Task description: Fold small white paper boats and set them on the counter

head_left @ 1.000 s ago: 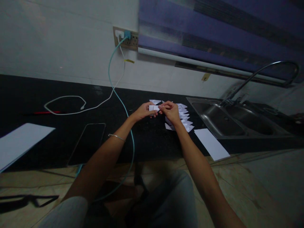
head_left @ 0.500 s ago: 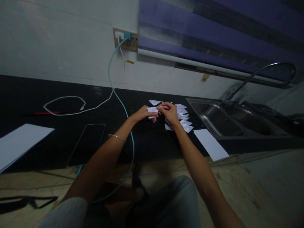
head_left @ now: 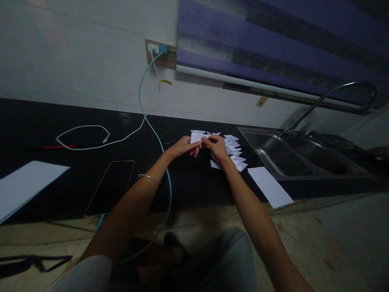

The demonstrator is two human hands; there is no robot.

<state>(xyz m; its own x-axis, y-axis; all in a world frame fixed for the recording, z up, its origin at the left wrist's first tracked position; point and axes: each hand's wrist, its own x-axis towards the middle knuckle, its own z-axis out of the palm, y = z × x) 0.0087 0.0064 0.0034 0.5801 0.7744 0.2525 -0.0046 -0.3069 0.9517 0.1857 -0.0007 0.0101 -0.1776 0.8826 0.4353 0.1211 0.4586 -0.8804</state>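
Note:
A small piece of folded white paper [head_left: 196, 138] is held up between both hands above the dark counter. My left hand [head_left: 183, 147] pinches its lower left side, thumb in front and fingers behind. At its right edge, my right hand [head_left: 216, 147] grips it between thumb and fingertips, hiding that end. Several pointed folded paper pieces [head_left: 238, 159] lie in a row beside and partly behind my right hand. More of them show just behind the held paper, at the back of the counter.
To the right lie white paper strips [head_left: 270, 186], close to a double steel sink [head_left: 282, 156] with a curved tap. On the left are a paper stack [head_left: 28, 184], a phone [head_left: 111, 186], a red pen [head_left: 60, 147] and a white cable [head_left: 82, 126]. A teal cable [head_left: 158, 138] crosses the counter under my left forearm.
The paper in my hands has turned and now stands taller, showing more of its face. My right hand's fingers have drawn in and lowered slightly onto its edge.

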